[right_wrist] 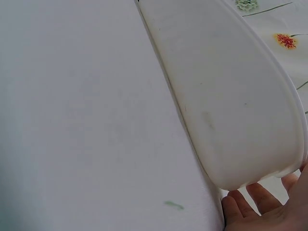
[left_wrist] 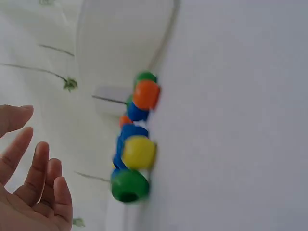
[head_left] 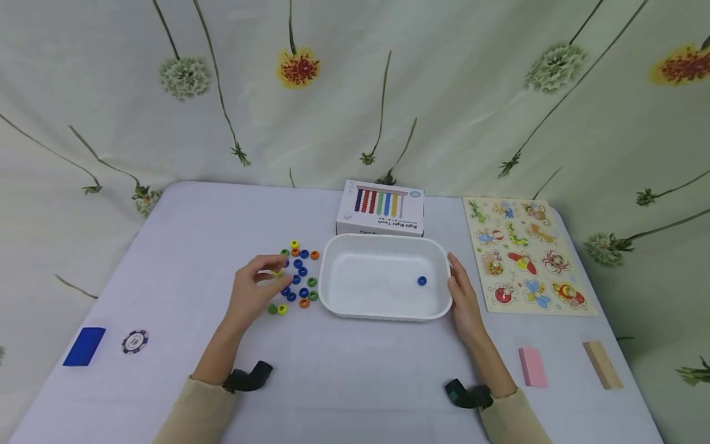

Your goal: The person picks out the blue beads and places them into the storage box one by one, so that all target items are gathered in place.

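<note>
My left hand hovers over a loose group of small coloured beads, its thumb and index finger apart. In the left wrist view, nothing sits between the fingers of that hand; a green bead, a yellow bead and an orange bead stand close by on the table. At its right end, a white tray is held by my right hand, fingers against the end wall and thumb near the rim. Inside the tray lies one blue bead.
Behind the tray stands a white toy box. An animal picture puzzle board lies at the right, with a pink block and a wooden block nearer. Far left are a blue rectangular piece and a poker chip.
</note>
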Available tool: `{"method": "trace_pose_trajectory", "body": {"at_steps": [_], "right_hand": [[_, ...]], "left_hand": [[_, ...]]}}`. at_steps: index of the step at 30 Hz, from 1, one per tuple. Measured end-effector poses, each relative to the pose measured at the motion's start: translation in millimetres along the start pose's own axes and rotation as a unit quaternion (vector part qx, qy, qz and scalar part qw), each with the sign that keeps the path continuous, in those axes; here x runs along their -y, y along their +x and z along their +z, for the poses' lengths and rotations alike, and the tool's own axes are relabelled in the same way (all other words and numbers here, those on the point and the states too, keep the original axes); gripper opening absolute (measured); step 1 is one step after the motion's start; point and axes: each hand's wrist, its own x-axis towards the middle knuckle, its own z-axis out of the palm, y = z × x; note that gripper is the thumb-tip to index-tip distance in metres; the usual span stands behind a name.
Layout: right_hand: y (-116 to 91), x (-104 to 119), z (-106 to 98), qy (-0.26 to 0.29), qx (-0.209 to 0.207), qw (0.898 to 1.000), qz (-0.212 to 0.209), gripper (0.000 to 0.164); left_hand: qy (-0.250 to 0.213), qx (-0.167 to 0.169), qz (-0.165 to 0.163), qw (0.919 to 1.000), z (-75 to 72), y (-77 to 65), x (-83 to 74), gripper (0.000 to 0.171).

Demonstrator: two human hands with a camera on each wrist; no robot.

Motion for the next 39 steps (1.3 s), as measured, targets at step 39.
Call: {"method": "trace_pose_trajectory", "body": {"at_steps": [39], "right_hand": [[-4.7, 17.2, 3.7, 0.015, 0.001, 1.0, -0.002, 0.045]], "left_hand": [[0.108, 0.074, -0.027, 0.991, 20.3, 20.7, -49.9, 0.026]]}}
